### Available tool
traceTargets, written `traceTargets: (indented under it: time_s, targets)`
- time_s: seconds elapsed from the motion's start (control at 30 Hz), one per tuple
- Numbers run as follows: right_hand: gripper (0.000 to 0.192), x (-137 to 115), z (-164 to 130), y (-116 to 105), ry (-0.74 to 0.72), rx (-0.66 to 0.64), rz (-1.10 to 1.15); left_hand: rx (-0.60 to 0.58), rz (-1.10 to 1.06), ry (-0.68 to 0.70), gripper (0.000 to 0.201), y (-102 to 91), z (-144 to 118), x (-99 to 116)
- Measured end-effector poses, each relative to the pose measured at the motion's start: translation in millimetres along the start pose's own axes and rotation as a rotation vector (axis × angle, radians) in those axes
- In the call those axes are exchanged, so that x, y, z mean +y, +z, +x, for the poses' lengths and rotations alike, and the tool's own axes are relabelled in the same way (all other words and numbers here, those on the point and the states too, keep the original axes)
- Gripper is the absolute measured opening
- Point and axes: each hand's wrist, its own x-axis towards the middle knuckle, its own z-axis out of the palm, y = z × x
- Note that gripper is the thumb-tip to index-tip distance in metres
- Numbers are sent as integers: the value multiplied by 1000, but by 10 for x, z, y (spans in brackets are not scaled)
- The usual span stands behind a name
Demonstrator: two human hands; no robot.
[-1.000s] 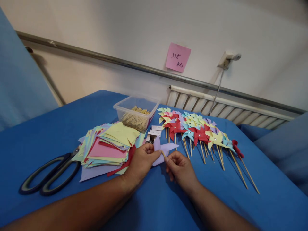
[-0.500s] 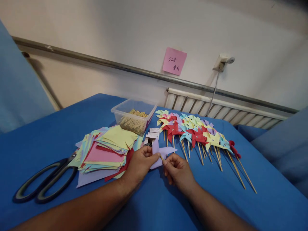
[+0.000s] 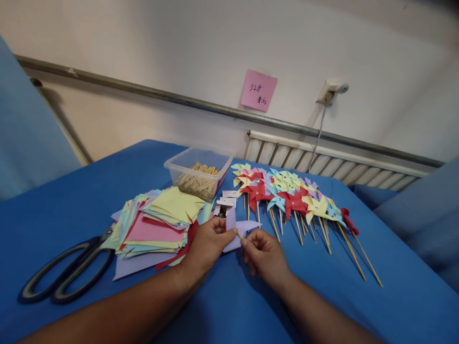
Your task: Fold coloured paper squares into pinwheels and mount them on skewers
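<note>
A lilac paper pinwheel (image 3: 231, 218) is pinched between the thumb and fingers of my left hand (image 3: 207, 244). My right hand (image 3: 266, 258) grips a thin wooden stick (image 3: 240, 235) whose visible end lies against the middle of the pinwheel. Most of that stick is hidden by my right fingers. Just behind the pinwheel are small white boxes (image 3: 225, 204) with shiny metal bits by them. To the left of my left hand lies a pile of coloured paper sheets (image 3: 158, 234). Finished pinwheels (image 3: 294, 203) on sticks lie in overlapping rows to the right.
Large dark-handled scissors (image 3: 68, 270) lie at the left, blades partly under the paper. A clear plastic tub (image 3: 175, 168) of short wooden sticks stands behind the paper. Blue cloth (image 3: 222, 310) covers the table. Behind it are a wall rail (image 3: 172, 99) and a radiator (image 3: 337, 165).
Almost nothing differs. The camera view has shifted very slightly, and both hands keep the same hold on the pinwheel and stick.
</note>
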Motion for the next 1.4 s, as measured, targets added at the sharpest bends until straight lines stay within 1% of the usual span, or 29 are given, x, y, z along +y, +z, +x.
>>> traceTargets:
  time_s: [0.3, 0.47, 0.63, 0.87, 1.13, 1.27, 1.4]
  targets:
    - [39, 3, -2, -4, 20, -26, 25, 9, 5, -3, 21, 4, -19, 41]
    - [43, 20, 7, -1, 75, -59, 49, 7, -10, -13, 19, 7, -6, 14]
    - [44, -4, 0, 11, 134, -80, 115, 5, 9, 13, 20, 5, -1, 7]
    - [50, -23, 12, 15, 161, -41, 192, -27, -39, -25, 23, 7, -44, 57]
    - [51, -55, -20, 58, 187, 37, 198, 10, -47, 6, 25, 43, -64, 4]
    - [50, -63, -26, 72, 211, 33, 215, 22, -45, 58, 24, 45, -76, -20]
    - [52, -45, -21, 80, 211, 31, 200, 16, -98, 41, 27, 41, -83, 3]
